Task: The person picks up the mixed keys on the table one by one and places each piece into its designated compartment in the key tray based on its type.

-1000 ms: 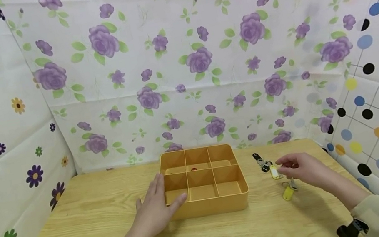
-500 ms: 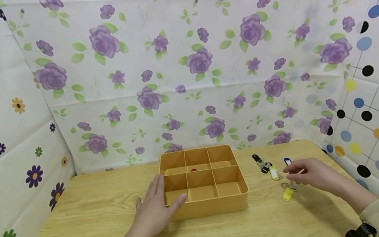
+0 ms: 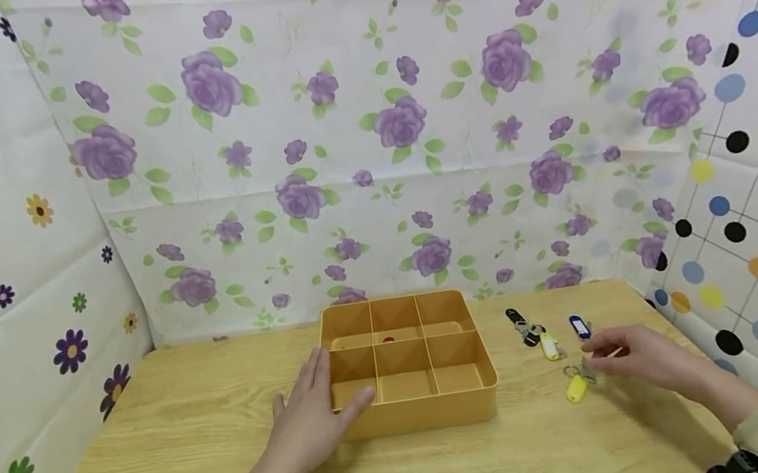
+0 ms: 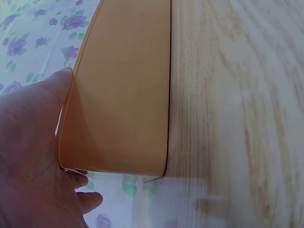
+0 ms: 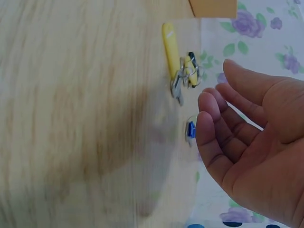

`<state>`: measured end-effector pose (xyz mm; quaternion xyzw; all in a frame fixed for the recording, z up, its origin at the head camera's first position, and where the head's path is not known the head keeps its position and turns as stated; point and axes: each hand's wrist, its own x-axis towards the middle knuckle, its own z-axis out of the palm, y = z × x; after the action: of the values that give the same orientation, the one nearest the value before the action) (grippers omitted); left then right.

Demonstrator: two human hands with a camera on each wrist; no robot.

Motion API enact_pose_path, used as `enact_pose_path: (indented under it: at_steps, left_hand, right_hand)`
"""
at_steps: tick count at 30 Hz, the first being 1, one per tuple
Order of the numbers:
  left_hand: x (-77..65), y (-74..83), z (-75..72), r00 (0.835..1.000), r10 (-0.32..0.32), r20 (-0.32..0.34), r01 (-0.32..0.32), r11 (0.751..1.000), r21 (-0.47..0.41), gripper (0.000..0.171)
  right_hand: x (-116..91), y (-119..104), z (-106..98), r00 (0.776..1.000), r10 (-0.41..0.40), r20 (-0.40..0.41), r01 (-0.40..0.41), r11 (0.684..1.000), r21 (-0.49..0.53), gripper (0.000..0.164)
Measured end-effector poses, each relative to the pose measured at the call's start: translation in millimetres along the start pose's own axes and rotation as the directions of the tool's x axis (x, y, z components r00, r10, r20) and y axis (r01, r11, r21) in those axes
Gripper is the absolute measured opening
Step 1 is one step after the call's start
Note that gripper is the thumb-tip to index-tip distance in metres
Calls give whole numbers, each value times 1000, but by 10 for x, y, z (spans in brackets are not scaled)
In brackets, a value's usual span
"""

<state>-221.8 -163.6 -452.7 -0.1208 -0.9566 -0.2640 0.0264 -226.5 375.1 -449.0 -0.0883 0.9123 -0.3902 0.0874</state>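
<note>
My left hand (image 3: 303, 410) rests at the front left corner of an orange six-compartment box (image 3: 421, 413). Its fingers lie along the left side, and the thumb touches the front rim, as the left wrist view also shows. Over the right part of the table, my right hand (image 3: 648, 362) is loosely bent and holds nothing. Nearest to it lies a key with a yellow tag (image 3: 577, 388); just behind sits a blue key tag (image 3: 579, 327). Further left are another yellow key tag (image 3: 549, 346) and a black key tag (image 3: 515, 316) with keys on rings.
Inside the back middle compartment, a small red thing (image 3: 388, 340) shows partly above the divider. Flowered cloth (image 3: 363, 146) hangs behind the wooden table (image 3: 225, 399), with patterned cloths at both sides.
My right hand has drawn back to the right and nearer to me, away from the keys, uncovering the blue key tag. The left hand and the box have stayed put.
</note>
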Motion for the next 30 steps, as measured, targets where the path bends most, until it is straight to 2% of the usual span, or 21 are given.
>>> enact_pose_path:
  at_steps: [6, 13, 21, 30]
  left_hand:
    - [-15, -8, 25, 1000, 2, -2, -2, 1000, -4, 114]
    - [-11, 6, 19, 1000, -3, 6, 3, 1000, -1, 115]
    - [-12, 6, -1, 1000, -4, 5, 4, 1000, 3, 121]
    - [-4, 6, 11, 1000, -1, 8, 1, 1000, -4, 113]
  right_hand:
    - [-23, 130, -8, 999, -29, 38, 29, 1000, 9, 50]
    - [-29, 219, 2, 999, -20, 49, 19, 1000, 21, 50]
    - [15, 226, 91, 997, -70, 24, 71, 997, -25, 45]
    - [40, 190, 179, 999, -40, 24, 42, 998, -56, 47]
